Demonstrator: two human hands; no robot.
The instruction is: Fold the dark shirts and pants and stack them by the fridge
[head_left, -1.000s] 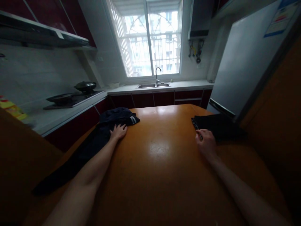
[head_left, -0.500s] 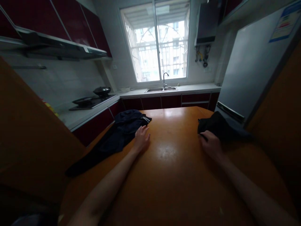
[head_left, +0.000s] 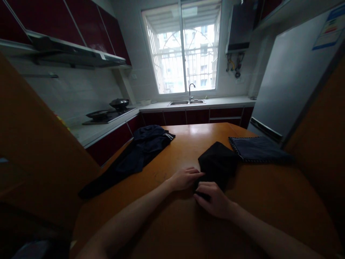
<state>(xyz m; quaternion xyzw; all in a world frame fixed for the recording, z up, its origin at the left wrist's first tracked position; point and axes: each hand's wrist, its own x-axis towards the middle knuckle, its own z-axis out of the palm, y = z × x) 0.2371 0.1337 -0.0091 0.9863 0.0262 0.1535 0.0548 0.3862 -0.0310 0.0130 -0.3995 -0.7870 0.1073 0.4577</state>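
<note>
A small folded black cloth (head_left: pixel 218 162) lies in the middle of the wooden table (head_left: pixel 175 223). My right hand (head_left: pixel 214 201) pinches the cloth's near corner, fingers closed on it. My left hand (head_left: pixel 184 178) rests beside it with fingertips touching the cloth's left edge, fingers stretched out. A dark blue folded towel with a stitched edge (head_left: pixel 257 149) lies at the table's right. A dark garment with white stripes (head_left: pixel 137 153) sprawls across the table's left side, apart from both hands.
Behind the table run red cabinets and a white counter with a sink (head_left: pixel 185 102) under the window. A hob with a wok (head_left: pixel 118 104) stands at the left. A grey fridge (head_left: pixel 291 82) rises at the right, and a wooden panel (head_left: pixel 32 151) at the left.
My right hand has pulled the black cloth off the blue towel toward the table's middle. My left hand left the dark garment and moved right to the cloth.
</note>
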